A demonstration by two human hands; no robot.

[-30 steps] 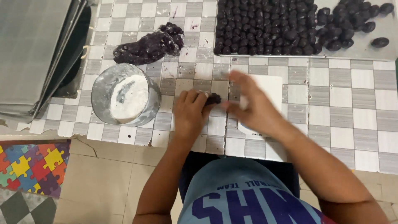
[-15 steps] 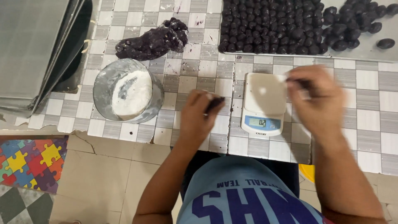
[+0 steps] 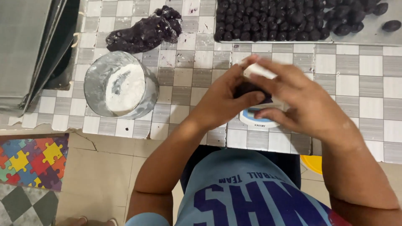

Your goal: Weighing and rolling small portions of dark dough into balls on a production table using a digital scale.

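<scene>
Head view: your left hand (image 3: 224,100) and right hand (image 3: 299,98) cup together around a dark, soft dough lump (image 3: 248,88) above the small white scale (image 3: 257,119) on the checkered tile counter (image 3: 356,79).

— What are we wearing?

— A light blue shirt (image 3: 247,188) with large dark blue block letters across the chest and a smaller line of dark lettering above them.

— Sleeves?

— Short ones; our forearms are bare down to the wrists.

— Anything on our left hand (image 3: 220,102) or right hand (image 3: 303,102)?

— No gloves, rings or watch that we can see; the fingers are bare.
</scene>
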